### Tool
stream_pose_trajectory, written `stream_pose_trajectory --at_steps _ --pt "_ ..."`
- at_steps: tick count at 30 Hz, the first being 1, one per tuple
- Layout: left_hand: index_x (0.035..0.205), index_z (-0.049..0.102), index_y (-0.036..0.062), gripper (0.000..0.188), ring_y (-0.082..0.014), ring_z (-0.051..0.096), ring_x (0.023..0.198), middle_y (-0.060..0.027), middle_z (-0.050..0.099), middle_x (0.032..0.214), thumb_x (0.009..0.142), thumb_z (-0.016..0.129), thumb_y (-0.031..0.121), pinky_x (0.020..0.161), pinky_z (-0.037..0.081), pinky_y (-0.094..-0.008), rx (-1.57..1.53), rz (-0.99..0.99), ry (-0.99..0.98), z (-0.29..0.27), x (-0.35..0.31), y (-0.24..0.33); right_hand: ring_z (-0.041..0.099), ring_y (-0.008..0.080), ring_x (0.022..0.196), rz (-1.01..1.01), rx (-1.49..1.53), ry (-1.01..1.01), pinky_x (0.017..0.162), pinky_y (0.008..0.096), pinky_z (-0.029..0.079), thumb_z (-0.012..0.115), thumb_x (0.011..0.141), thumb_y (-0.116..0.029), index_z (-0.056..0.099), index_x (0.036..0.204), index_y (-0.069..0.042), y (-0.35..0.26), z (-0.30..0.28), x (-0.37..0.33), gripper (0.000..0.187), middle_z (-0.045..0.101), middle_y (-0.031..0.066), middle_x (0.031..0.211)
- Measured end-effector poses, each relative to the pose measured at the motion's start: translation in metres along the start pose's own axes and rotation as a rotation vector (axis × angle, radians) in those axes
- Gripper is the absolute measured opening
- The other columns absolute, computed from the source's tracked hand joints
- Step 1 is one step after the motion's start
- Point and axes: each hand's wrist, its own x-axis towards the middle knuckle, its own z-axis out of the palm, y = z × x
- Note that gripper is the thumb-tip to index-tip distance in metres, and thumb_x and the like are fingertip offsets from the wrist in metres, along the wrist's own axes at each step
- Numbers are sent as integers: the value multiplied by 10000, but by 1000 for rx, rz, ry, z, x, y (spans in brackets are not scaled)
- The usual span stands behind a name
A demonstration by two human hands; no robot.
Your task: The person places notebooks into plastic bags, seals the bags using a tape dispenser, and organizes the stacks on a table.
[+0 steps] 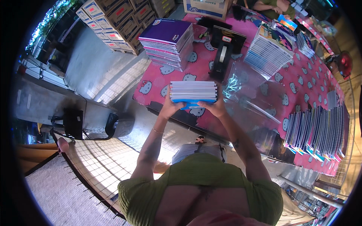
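Observation:
Between my two hands is a small stack of notebooks (pixel 193 91), its white page edges facing up and a blue cover on the side toward me. My left hand (pixel 171 107) grips its left end, thumb across the blue cover. The right end is gripped by my right hand (pixel 214 107), its thumb also on the cover. The stack is over the near edge of a table with a pink cartoon-print cover (pixel 151 81). Just beyond it lies a black tape dispenser (pixel 221 60). Clear plastic wrap (pixel 250 88) spreads to the right of my hands.
A tall pile of purple spiral notebooks (pixel 166 41) stands back left, another spiral-notebook pile (pixel 268 49) back right. A long row of notebooks (pixel 316 130) fills the right side. Cartons (pixel 117 24) are stacked beyond the table's left edge. Another person's hands (pixel 281 9) show at the far right.

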Motion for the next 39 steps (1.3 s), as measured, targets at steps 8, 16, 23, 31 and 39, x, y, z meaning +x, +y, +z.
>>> stream_pose_trajectory --at_steps 8,16,23,31,39 --pt "1522 185 -12 1047 -341 339 1417 -246 371 1492 735 839 210 1127 324 -469 739 310 -26 29 6 134 622 201 1043 -57 -218 -23 900 361 505 930 643 -203 399 1324 -30 6 -21 6 881 624 106 1121" --pt "1448 279 -97 1079 -415 369 1379 -306 403 1432 701 813 470 1133 304 -519 1527 490 -267 86 19 135 600 217 1115 186 -209 -41 949 363 482 938 599 -248 445 1335 -27 6 -27 1 913 623 145 1188" --pt "1103 490 -8 713 -349 644 872 -181 596 974 667 841 434 735 530 -461 1582 426 -381 65 43 131 592 245 1148 119 -178 -118 1000 371 443 945 564 -298 445 1356 -3 -13 -23 12 982 613 162 1225" --pt "1139 493 -10 682 -323 670 811 -164 649 967 691 882 325 717 556 -420 1103 469 -110 114 25 168 530 286 1228 -30 -330 176 1024 407 430 896 652 -274 474 1391 -69 -113 -95 -20 875 572 171 1268" --pt "1341 493 -1 816 -247 584 1118 -148 611 1221 708 870 347 974 469 -394 -62 -348 -75 201 35 62 363 356 1392 548 -1422 61 1080 498 369 859 559 -486 412 1439 -104 -74 -343 -216 1059 389 164 1500"
